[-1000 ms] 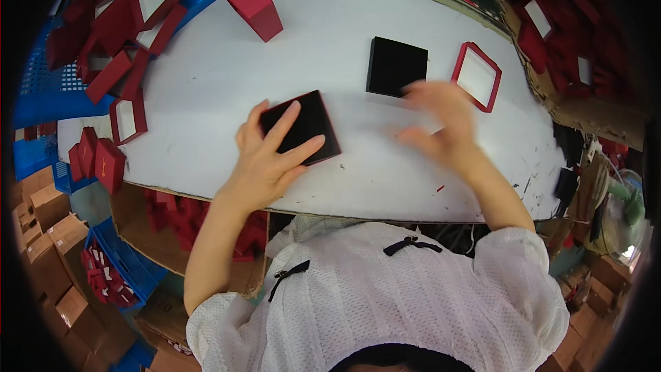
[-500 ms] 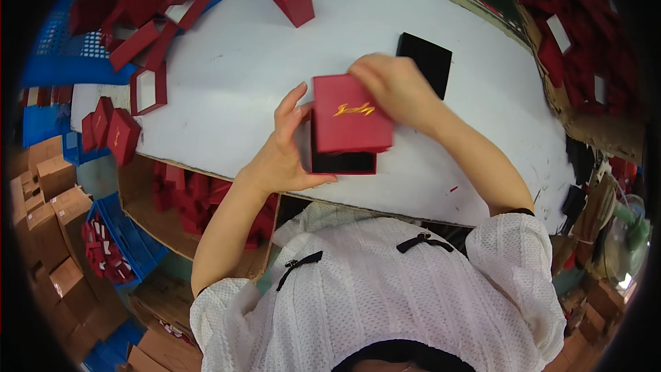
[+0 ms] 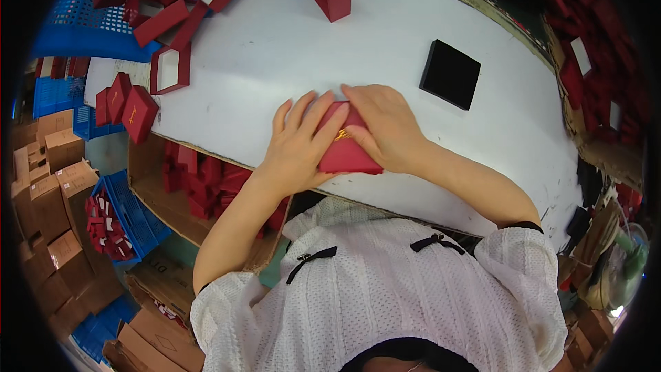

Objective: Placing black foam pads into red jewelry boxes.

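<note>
Classify site as workshop, box assy./pkg. type. Ref. large white worktable (image 3: 275, 62), top scuffed toward R end. Note red stock in qty.: box heap (image 3: 162, 24) at upper L, over blue perforated crate (image 3: 89, 41); 2nd heap (image 3: 597, 17) at far R, above cardbd. flap (image 3: 611, 155). Compare w/ red box (image 3: 351, 157) at table's near edge: same colour, i.e. batch work. Check below table, L side: open cardbd. bin (image 3: 148, 172) w/ more red pcs. Check lower L: blue basket (image 3: 142, 210) w/ small red & white pcs. See far L for stacked brown cartons (image 3: 41, 200), typ. of bulk storage/shipping.
</note>
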`<action>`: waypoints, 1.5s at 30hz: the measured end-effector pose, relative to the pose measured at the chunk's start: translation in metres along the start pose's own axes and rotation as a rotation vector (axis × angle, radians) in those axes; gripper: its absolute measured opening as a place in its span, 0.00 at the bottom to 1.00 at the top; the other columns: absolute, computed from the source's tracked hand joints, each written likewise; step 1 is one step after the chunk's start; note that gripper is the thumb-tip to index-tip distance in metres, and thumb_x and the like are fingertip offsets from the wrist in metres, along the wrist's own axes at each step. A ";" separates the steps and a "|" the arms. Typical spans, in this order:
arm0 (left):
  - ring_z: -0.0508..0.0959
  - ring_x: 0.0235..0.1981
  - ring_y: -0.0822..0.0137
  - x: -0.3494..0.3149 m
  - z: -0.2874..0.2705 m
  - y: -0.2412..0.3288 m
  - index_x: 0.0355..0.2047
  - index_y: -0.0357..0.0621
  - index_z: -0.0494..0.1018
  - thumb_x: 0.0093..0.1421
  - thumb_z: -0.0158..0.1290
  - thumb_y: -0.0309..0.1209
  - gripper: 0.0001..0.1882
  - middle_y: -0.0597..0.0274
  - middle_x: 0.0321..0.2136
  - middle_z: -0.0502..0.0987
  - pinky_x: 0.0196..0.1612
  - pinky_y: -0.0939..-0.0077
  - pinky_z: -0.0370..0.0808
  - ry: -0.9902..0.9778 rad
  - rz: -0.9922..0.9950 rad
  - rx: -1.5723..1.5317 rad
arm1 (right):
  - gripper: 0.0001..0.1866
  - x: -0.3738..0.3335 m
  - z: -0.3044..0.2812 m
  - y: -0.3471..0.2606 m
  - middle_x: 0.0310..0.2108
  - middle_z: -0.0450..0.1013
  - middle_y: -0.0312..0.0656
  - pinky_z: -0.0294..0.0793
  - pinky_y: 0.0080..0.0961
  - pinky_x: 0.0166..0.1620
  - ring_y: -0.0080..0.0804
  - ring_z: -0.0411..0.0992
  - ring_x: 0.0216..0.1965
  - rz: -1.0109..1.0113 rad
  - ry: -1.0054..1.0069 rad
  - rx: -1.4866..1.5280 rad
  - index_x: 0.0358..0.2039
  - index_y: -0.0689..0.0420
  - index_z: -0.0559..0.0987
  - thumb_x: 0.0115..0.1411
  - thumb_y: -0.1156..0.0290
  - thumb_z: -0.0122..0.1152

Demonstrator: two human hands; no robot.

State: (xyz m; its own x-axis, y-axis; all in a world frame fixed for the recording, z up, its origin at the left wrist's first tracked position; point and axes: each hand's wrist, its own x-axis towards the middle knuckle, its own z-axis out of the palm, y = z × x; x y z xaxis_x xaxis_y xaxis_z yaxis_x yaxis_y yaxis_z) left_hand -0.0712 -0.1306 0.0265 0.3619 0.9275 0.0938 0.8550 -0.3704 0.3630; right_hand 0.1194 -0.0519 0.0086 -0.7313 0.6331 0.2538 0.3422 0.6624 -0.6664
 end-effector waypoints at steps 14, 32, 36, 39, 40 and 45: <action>0.56 0.59 0.38 -0.036 -0.073 -0.216 0.62 0.50 0.53 0.50 0.49 0.63 0.46 0.33 0.57 0.55 0.59 0.43 0.50 0.196 -1.202 0.507 | 0.22 -0.040 -0.074 0.053 0.43 0.72 0.47 0.71 0.32 0.42 0.42 0.70 0.40 0.012 0.158 -0.631 0.42 0.62 0.75 0.43 0.76 0.65; 0.51 0.56 0.34 0.023 0.018 -0.001 0.47 0.57 0.72 0.44 0.60 0.44 0.28 0.52 0.61 0.57 0.54 0.41 0.52 -0.056 0.185 -0.073 | 0.21 -0.046 -0.126 0.083 0.39 0.72 0.44 0.67 0.35 0.47 0.43 0.69 0.44 -0.022 0.458 -0.458 0.40 0.54 0.75 0.44 0.63 0.67; 0.50 0.58 0.34 0.030 -0.016 0.013 0.50 0.69 0.71 0.46 0.58 0.44 0.27 0.62 0.61 0.58 0.54 0.37 0.49 -0.339 0.159 0.154 | 0.42 -0.100 -0.235 0.208 0.53 0.60 0.51 0.55 0.45 0.55 0.52 0.56 0.55 1.238 0.900 -0.804 0.50 0.57 0.66 0.41 0.42 0.66; 0.52 0.57 0.36 0.032 -0.024 0.015 0.51 0.65 0.71 0.44 0.60 0.43 0.29 0.59 0.61 0.58 0.54 0.40 0.53 -0.351 0.176 0.140 | 0.44 -0.105 -0.255 0.222 0.54 0.58 0.51 0.53 0.46 0.56 0.53 0.54 0.56 1.495 0.851 -0.694 0.52 0.56 0.63 0.40 0.42 0.66; 0.54 0.56 0.36 0.034 -0.018 0.008 0.51 0.59 0.70 0.45 0.60 0.41 0.30 0.56 0.60 0.58 0.54 0.42 0.54 -0.279 0.188 0.042 | 0.44 -0.104 -0.255 0.220 0.54 0.58 0.51 0.53 0.45 0.57 0.52 0.55 0.56 1.547 0.827 -0.610 0.53 0.56 0.62 0.39 0.45 0.67; 0.56 0.57 0.42 0.031 0.042 -0.007 0.59 0.37 0.53 0.39 0.65 0.36 0.48 0.44 0.56 0.57 0.57 0.51 0.58 0.290 0.226 -0.475 | 0.40 -0.069 -0.152 0.134 0.51 0.61 0.51 0.52 0.43 0.58 0.50 0.57 0.55 0.484 0.666 -0.054 0.50 0.55 0.63 0.36 0.60 0.69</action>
State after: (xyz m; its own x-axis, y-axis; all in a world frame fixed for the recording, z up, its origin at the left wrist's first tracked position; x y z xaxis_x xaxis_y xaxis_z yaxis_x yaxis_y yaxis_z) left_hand -0.0498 -0.1014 -0.0123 0.3420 0.8293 0.4419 0.4852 -0.5586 0.6728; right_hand 0.3058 0.0538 0.0084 0.0017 0.9471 0.3210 0.5699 0.2628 -0.7786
